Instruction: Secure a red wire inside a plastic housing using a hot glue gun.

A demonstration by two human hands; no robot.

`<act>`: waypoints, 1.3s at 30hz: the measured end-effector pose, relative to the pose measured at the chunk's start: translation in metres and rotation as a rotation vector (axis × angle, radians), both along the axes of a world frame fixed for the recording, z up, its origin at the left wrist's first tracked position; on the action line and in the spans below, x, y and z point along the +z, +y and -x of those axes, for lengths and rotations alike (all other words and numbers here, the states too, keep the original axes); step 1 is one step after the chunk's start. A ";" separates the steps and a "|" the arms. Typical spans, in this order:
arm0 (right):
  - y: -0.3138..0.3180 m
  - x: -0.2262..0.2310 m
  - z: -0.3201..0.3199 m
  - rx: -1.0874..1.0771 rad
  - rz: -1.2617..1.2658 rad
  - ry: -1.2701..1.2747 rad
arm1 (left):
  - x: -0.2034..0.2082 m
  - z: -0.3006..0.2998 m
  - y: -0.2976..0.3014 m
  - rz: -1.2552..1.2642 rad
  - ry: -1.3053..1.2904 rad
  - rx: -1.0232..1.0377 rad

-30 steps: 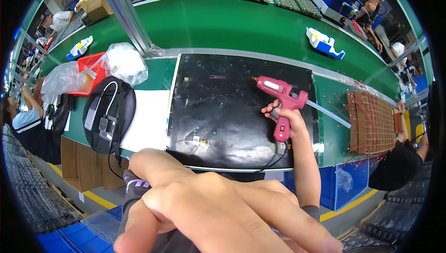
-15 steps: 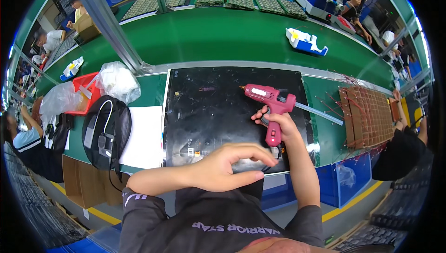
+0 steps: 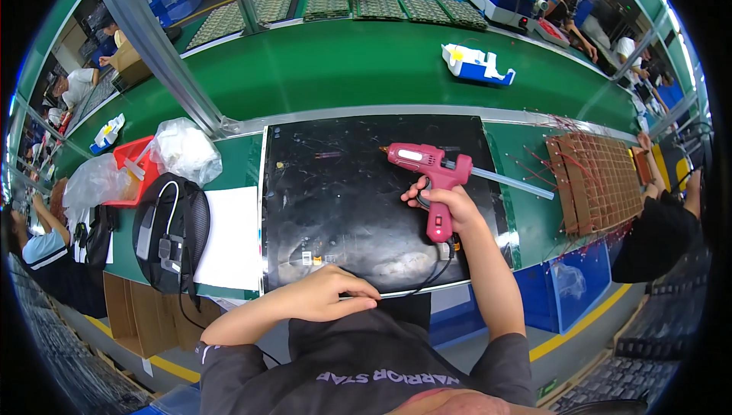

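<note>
My right hand point(image 3: 451, 206) is wrapped round the handle of a pink hot glue gun point(image 3: 419, 157), with fingers at its trigger. The nozzle points left, and a long translucent glue stick point(image 3: 511, 182) juts from its back. A black cord runs from below the handle toward the front edge. Beneath the gun lies a scuffed black work mat point(image 3: 320, 201). At the mat's near edge, close to my body, rests my left hand point(image 3: 332, 293), holding nothing visible; its fingers are extended, with the thumb a little apart below them.
A brown gridded block with red wires point(image 3: 602, 186) stands right. To the left are a black mesh bag point(image 3: 175, 224), white paper point(image 3: 229, 239) and a red bin point(image 3: 137, 194). Beyond, a green conveyor point(image 3: 320, 64) carries a white-and-blue part point(image 3: 478, 64). A co-worker handles circuit boards point(image 3: 379, 8).
My left hand has drawn back left from near the glue gun's handle to the mat's front edge. The glue gun stays in my right hand, and the view has shifted slightly.
</note>
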State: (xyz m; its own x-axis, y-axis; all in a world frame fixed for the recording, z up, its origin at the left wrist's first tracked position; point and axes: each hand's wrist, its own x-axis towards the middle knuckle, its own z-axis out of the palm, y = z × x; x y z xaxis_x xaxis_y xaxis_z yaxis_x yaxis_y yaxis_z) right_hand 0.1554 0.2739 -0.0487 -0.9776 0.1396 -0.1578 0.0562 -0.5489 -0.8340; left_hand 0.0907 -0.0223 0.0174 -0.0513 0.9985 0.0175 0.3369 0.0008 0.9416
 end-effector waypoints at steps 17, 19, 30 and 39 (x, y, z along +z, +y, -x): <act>0.001 -0.008 -0.001 0.003 0.002 -0.011 | 0.033 0.085 0.097 -0.287 0.035 0.332; 0.002 -0.007 -0.001 0.016 0.001 0.002 | 0.031 0.108 0.137 -0.223 -0.111 0.401; 0.004 -0.007 0.002 0.049 -0.030 -0.011 | -0.009 0.225 0.354 -0.214 0.774 0.569; 0.004 -0.006 0.004 0.052 -0.012 -0.017 | -0.031 0.254 0.387 -0.021 0.863 0.502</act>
State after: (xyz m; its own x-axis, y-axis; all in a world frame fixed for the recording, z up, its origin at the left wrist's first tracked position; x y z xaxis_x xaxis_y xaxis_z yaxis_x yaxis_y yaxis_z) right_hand 0.1516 0.2782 -0.0545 -0.9808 0.0906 -0.1730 0.0985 -0.5352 -0.8390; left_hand -0.1630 0.3643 -0.0137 -0.4288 0.8636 0.2651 0.8708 0.3171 0.3756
